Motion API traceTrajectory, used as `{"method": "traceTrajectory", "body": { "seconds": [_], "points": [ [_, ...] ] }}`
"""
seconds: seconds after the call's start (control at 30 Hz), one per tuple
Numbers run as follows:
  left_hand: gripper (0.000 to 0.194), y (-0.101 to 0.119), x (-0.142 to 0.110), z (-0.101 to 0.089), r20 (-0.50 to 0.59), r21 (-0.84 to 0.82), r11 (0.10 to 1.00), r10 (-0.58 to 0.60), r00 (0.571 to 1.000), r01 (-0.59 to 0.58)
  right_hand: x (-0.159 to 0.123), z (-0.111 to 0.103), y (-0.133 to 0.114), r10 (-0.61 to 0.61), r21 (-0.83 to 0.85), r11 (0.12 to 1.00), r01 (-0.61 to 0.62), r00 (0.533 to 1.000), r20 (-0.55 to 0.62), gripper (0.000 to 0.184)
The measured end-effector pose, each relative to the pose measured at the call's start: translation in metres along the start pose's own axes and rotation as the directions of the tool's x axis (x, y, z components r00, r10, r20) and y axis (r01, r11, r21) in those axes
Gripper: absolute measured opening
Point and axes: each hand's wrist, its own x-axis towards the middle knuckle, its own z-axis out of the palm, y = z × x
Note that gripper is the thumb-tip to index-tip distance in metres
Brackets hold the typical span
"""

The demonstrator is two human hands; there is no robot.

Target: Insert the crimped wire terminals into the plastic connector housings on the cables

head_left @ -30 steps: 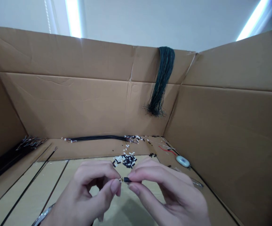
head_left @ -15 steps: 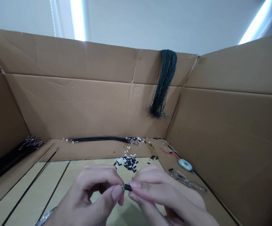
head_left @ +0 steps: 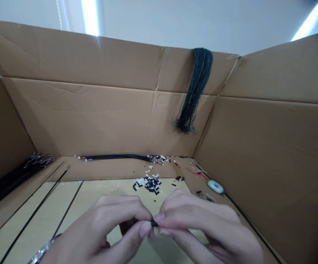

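Note:
Between my two hands is a small black tube [head_left: 154, 223], only a short middle stretch of it showing. My left hand [head_left: 112, 223] pinches its left end with thumb and forefinger, and whatever lies inside that pinch is hidden. On the other side, my right hand [head_left: 203, 220] grips the right end with thumb and fingertips. The two sets of fingertips are almost touching. Just beyond them on the work surface lies a pile of short black tube pieces [head_left: 152, 184], mixed with white pieces [head_left: 141, 182].
Cardboard walls [head_left: 106, 121] enclose the surface. A dark green thread bundle [head_left: 198, 84] hangs over the back wall. Black cables [head_left: 120, 157] lie along the back, more cables [head_left: 7, 181] at left. A pale oval device [head_left: 215, 186] and eyeglasses [head_left: 206, 197] are at right.
My fingertips have come closer together and a little to the right. The brassy bit seen at the tube's left end is now covered. The view has tilted slightly.

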Motion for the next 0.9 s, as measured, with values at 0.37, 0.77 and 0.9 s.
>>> {"method": "traceTrajectory", "body": {
  "seconds": [0.37, 0.77, 0.9],
  "points": [
    [0.022, -0.002, 0.016, 0.0, 0.197, -0.457, 0.872, -0.094, 0.976, 0.176, -0.004, 0.003, 0.012, 0.008, -0.142, 0.99, 0.005, 0.996, 0.089, 0.014],
    [0.04, 0.007, 0.014, -0.004, 0.399, -0.034, 0.933, -0.315, 0.861, 0.358, -0.007, -0.018, 0.031, 0.005, -0.245, 0.969, 0.037, 0.985, 0.171, 0.014],
    [0.04, 0.01, 0.007, 0.0, 0.318, 0.013, 0.931, -0.35, 0.881, 0.365, -0.003, -0.02, 0.033, -0.027, -0.173, 0.982, 0.071, 0.969, 0.244, 0.013]
  ]
}}
